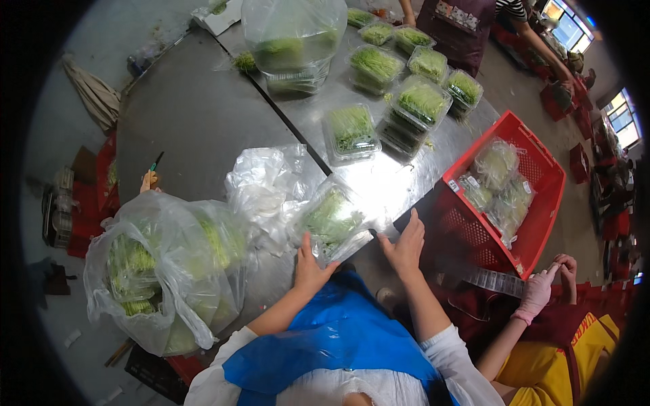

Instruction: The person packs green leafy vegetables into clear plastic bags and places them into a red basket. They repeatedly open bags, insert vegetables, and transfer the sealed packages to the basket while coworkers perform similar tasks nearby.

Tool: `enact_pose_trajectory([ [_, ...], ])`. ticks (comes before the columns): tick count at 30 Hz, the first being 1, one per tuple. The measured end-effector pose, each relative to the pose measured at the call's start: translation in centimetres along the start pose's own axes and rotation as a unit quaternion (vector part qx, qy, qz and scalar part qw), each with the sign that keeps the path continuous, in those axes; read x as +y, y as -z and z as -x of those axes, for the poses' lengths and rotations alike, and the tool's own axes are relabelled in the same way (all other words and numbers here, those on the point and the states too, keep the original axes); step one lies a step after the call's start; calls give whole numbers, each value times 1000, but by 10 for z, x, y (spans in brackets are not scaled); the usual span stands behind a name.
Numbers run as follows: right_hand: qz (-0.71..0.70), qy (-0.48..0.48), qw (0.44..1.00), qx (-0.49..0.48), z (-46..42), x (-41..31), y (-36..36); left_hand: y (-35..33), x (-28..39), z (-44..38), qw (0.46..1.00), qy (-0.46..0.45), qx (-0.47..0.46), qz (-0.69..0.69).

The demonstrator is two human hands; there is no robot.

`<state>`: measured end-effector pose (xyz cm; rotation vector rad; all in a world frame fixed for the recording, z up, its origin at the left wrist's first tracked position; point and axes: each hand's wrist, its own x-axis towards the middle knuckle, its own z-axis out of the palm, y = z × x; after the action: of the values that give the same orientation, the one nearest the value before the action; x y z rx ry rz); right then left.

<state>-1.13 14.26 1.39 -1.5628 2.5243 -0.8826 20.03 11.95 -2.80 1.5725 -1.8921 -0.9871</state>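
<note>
My left hand (312,269) grips the near left corner of a clear plastic pack of green sprouts (332,215), thumb and index finger spread along its sides. The pack lies at the table's near edge with clear film around it. To its right, my right hand (406,248) is raised just off the edge, fingers apart and holding nothing. A heap of thin clear plastic bags (266,188) lies left of the pack. Beyond it stand a single clamshell box of sprouts (351,131) and a stack of such boxes (419,104).
A large plastic bag of sprout boxes (167,274) sits at left, another (294,45) at the back. A red crate (543,223) holds bagged packs. A co-worker's gloved hand (538,294) is near a label strip (495,281). Another person's hand holds a green-handled knife (156,161).
</note>
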Motion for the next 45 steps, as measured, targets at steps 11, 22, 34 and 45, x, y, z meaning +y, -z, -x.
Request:
enact_pose_trajectory([
  [11, -444, 13, 881, -163, 41, 0, 22, 18, -3, -38, 988, 80, 110, 71],
  [22, -597, -107, 732, -311, 30, -29, 29, 95, -33, 58, 978, 170, 92, 80],
  [34, -607, 29, 687, -399, 2, -28, 2, 78, 35, 1, 962, 13, -77, 261],
  [45, -637, -129, 548, -527, 14, -41, -33, 61, 15, 9, 917, 66, -149, 363],
])
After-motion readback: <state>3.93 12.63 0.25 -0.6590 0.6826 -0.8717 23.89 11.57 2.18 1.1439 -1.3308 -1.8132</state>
